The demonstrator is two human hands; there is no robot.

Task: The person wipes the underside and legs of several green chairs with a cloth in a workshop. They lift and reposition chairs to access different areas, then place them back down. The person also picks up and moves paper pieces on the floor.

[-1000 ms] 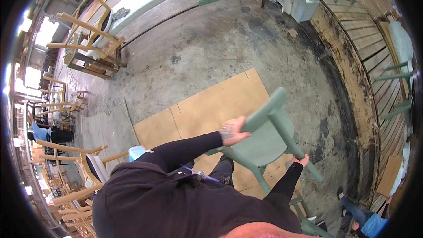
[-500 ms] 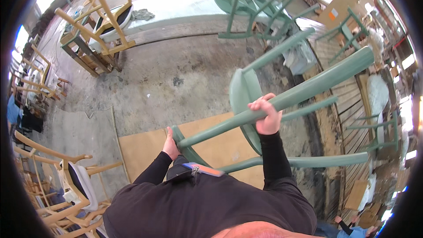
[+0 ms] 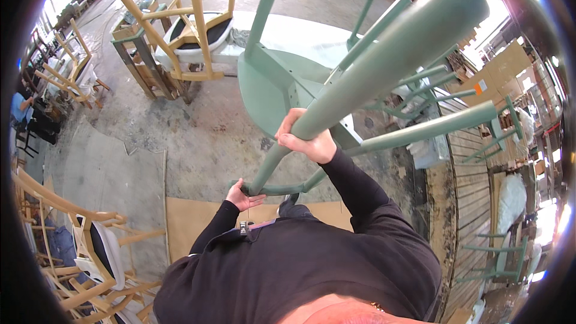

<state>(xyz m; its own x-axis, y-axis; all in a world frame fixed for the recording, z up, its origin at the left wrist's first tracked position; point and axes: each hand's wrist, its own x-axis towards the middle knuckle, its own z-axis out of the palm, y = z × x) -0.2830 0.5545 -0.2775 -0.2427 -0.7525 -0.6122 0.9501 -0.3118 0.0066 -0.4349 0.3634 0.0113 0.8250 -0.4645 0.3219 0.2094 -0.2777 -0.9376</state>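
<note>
You stand on a stained concrete floor among wooden chairs. Your right hand is wrapped around a leg of the green chair, held upturned before you. Your left hand curls around its curved back rail, low near your chest.

Stained grey concrete floor underfoot, with a flat cardboard sheet laid on it. Beyond the sheet, an unpainted wooden chair upturned on a stand; left of the sheet, more bare wooden chairs stacked. Right of the sheet, green-painted frames by a slatted wall, under bright daylight.
</note>
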